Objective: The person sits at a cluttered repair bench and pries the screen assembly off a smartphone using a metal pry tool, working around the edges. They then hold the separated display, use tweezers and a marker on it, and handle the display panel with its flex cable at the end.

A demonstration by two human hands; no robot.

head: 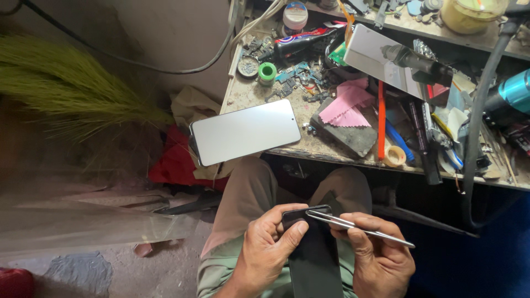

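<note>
- Low in the frame, just right of centre, my left hand [270, 245] cradles a dark phone [312, 251] over my lap, fingers curled round its left edge and thumb pressed onto its face near the top corner.
- Beside it, at lower right, my right hand [378, 256] pinches a pair of metal tweezers [353, 225], fingers closed on the shaft; the tips lie across the phone's top edge, touching or just above it, I cannot tell which.
- By my judgement the phone is light, stiff and thin, its glossy face slippery and easy to crack, so the long side edges are the place to take hold, never the flat of the glass.
- The tweezers look springy and slim, best held mid-shaft as they are now.
- At centre frame a second, pale-screened phone [245, 131] rests flat on the workbench [259, 102], overhanging its near left corner, well apart from both hands.
- Toward the right of the bench lie a pink cloth [348, 107] on a grey block [353, 135], an orange stick [381, 118] and a small roll of tape [394, 156].
- Along the upper bench sit a green cap [267, 72], scattered small parts, and a shiny panel [381, 60] propped at an angle.
- At upper left a straw broom [72, 83] leans over the floor, with red cloth [176, 160] under the bench corner.
</note>
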